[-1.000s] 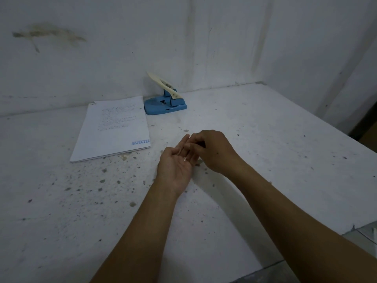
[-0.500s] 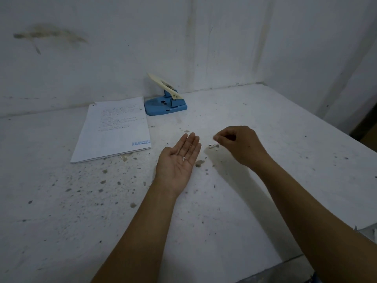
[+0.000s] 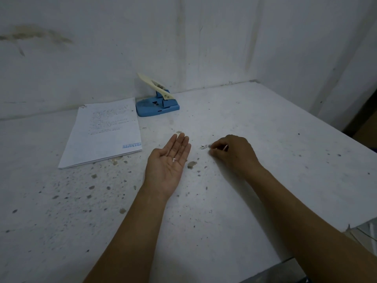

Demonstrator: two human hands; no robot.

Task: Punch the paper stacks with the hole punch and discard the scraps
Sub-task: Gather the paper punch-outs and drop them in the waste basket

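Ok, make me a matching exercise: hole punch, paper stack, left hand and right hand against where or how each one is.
Things:
1. hole punch
2. paper stack
3. left hand
4. right hand

Places or states:
A. palm up, a tiny white scrap lying on it
B. fingers curled, tips down beside loose scraps on the table
C. by the back wall, handle raised
D. lying flat, left of the punch

Pairs: 1-C, 2-D, 3-A, 4-B
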